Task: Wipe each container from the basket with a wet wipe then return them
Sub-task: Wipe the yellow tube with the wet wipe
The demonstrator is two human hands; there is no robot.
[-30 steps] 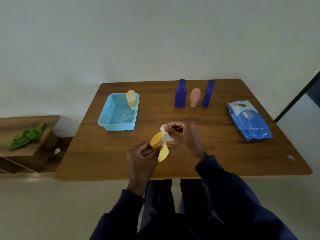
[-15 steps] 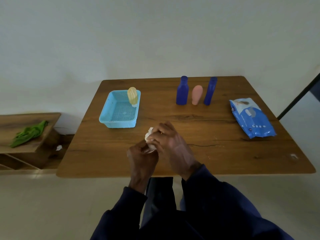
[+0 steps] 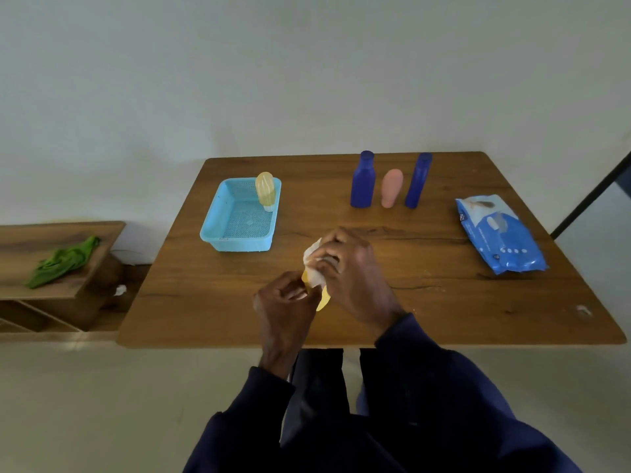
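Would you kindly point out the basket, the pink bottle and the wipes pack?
basket (image 3: 240,245): head view, front wall.
pink bottle (image 3: 392,187): head view, body.
wipes pack (image 3: 501,240): head view, top face.

On the table, basket left with container in its far-right corner, three bottles behind centre-right, wipes pack far right.

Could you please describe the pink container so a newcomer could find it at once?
Look at the wooden table, toward its far edge right of the light blue basket, where three containers stand in a row. The pink container is the middle one, shorter and rounder than the wide blue bottle and the slim blue bottle flanking it.
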